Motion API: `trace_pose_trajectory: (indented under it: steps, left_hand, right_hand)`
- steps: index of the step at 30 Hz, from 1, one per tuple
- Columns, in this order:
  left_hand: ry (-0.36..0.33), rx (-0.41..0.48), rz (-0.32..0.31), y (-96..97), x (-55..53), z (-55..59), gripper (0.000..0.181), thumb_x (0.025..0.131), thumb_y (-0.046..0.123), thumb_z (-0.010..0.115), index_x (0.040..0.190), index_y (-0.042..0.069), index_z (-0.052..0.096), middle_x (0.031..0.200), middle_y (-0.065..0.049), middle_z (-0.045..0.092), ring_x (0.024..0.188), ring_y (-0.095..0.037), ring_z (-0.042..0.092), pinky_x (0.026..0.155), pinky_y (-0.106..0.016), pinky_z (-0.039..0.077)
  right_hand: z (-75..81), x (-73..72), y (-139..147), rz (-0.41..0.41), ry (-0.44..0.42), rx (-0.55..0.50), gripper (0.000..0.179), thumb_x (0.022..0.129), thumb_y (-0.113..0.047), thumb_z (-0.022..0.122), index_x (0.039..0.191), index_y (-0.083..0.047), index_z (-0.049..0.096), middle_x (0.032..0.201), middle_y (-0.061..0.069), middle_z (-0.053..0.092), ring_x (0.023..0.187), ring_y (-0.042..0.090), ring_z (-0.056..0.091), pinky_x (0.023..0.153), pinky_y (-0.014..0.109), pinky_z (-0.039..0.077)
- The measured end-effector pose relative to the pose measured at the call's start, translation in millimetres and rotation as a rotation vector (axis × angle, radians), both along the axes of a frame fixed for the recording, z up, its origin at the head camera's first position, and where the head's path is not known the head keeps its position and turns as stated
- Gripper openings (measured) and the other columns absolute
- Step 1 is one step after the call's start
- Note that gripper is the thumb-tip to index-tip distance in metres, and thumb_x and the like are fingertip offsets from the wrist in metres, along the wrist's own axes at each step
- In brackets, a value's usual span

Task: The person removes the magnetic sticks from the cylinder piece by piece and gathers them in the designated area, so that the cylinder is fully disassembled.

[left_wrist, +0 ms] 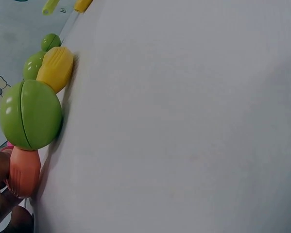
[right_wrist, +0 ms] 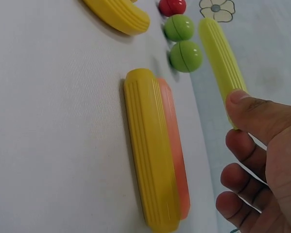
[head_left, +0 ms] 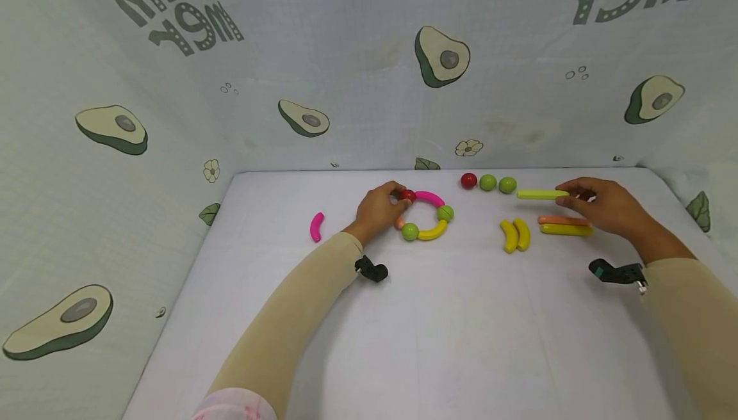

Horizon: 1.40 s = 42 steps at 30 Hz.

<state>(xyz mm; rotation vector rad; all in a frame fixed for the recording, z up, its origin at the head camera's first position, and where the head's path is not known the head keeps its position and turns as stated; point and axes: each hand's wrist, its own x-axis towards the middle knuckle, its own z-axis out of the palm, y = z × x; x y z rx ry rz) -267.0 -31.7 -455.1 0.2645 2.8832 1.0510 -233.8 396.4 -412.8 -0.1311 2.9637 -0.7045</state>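
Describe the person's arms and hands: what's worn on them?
The left hand and right hand wear no gloves. A beige left sleeve and matching right sleeve cover the forearms. The left wrist device and right wrist device are small and black, the right with a green patch. Pink-marked pale fabric shows beyond the left sleeve.

Head view: set above the worktop, facing forward and down; the widest and farthest, taking in both sleeves and the avocado-print cloth beyond. Left wrist view: low, skimming the surface, rolled steeply on its side; a green ball sits close to the lens, left fingers cropped at the left border. Right wrist view: close, obliquely down, also rolled; right fingers at the right border. Overlaps: head/left wrist, that ball; head/right wrist, the yellow stick.
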Motion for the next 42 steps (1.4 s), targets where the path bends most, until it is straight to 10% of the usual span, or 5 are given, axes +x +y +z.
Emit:
trace_pose_trajectory:
  steps: [42]
  left_hand:
    - [-0.003,-0.001,-0.003,-0.9,-0.6,-0.1,0.034,0.099,0.035,0.071,0.129,0.022,0.067,0.118,0.008,0.07,0.103,-0.011,0.062,0.086,-0.028,0.048]
  right_hand:
    - [-19.3,9.0,49,-0.002,-0.174,0.039,0.064,0.108,-0.046,0.049,0.14,0.009,0.049,0.137,0.042,0.042,0.121,0.058,0.04,0.099,0.075,0.034]
